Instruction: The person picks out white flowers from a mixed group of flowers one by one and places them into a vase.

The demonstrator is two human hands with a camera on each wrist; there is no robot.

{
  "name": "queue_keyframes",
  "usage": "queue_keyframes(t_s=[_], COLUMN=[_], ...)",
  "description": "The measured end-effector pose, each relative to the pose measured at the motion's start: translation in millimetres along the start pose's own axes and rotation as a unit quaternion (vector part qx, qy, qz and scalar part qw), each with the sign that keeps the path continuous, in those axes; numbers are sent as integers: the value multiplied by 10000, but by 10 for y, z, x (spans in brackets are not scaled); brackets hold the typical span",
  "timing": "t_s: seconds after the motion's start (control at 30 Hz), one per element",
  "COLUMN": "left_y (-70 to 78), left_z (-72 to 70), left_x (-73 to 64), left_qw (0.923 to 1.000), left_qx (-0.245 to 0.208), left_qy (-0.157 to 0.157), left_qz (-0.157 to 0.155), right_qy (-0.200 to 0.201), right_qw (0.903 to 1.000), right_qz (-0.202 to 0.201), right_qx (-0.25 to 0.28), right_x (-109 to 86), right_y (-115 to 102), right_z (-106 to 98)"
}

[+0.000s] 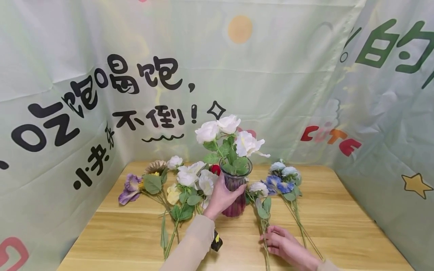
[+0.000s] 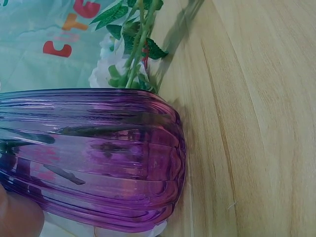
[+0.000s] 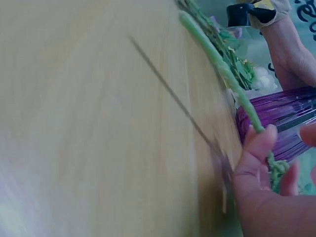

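My left hand [image 1: 222,197] grips a ribbed purple glass vase [image 1: 234,205] around its upper body. White artificial flowers [image 1: 228,124] with green leaves stand in the vase. In the left wrist view the ribbed side of the vase [image 2: 113,158] is close up, with dark stem ends showing through the glass. To the right, my right hand [image 1: 283,242] pinches the green stem [image 3: 224,74] of a flower between thumb and finger. That stem leads to a white flower [image 1: 259,189] beside the vase in the head view.
Left of the vase lie several flowers: a purple one [image 1: 130,189], a yellow one [image 1: 173,194] and white ones [image 1: 188,175]. Blue flowers [image 1: 279,184] lie at the right of the wooden table [image 1: 125,233]. Printed cloth [image 1: 278,94] surrounds the back and sides.
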State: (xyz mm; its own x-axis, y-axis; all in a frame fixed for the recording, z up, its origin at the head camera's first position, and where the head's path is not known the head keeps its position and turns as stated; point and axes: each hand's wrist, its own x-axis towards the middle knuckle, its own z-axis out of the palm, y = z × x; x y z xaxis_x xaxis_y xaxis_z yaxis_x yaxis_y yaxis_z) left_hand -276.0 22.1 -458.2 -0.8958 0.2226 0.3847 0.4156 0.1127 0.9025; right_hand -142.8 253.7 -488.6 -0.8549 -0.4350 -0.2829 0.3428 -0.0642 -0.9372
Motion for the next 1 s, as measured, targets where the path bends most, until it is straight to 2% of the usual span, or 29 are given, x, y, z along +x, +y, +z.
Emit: queue_keyframes(t_s=[0.2,0.47,0.63,1.0], left_y=[11,10,17,30], left_z=[-7,20,18,2], left_x=[1,-20,-10,-10], left_qw=[10000,10000,10000,9999], left_qx=[-46,48,5,39], left_qy=[-11,37,48,107], left_qz=[9,23,56,55], right_qy=[473,196,225,688], right_qw=[9948,9907,9926,9962], right_qz=[373,531,449,25], right_qx=[820,1236,1107,541], right_x=[39,83,103,103], right_y=[27,53,49,51], right_z=[14,38,61,117])
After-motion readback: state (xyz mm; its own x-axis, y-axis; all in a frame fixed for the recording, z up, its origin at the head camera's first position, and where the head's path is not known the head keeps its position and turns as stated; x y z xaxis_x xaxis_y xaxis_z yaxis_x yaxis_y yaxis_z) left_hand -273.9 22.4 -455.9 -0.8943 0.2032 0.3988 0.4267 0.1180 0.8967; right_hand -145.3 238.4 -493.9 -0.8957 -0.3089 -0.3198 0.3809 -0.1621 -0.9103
